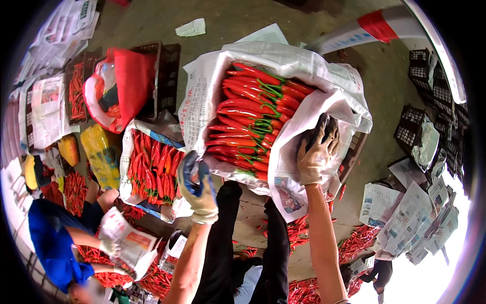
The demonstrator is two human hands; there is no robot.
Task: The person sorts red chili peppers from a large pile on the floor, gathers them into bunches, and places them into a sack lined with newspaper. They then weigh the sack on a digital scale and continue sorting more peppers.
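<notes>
In front of me stands a newspaper-lined crate holding long red chili peppers [248,116] laid in rows, their green stems toward the middle. My right hand [318,152], in a pale glove with dark coating, rests on the newspaper [288,157] folded over the crate's right side. Its fingers are spread over the paper. At the crate's near left corner my left hand [200,195], gloved alike, hovers with fingers curved and apart. Nothing shows in it. The right part of the crate's contents is hidden under the paper.
Left stands another paper-lined crate of chilies [154,164], beside a red bag [134,86] and a yellow taped bundle [101,154]. A co-worker in blue [55,238] handles newspaper at lower left. Dark crates [410,126] and loose newspaper sheets [405,213] lie right; loose chilies [357,240] cover floor patches.
</notes>
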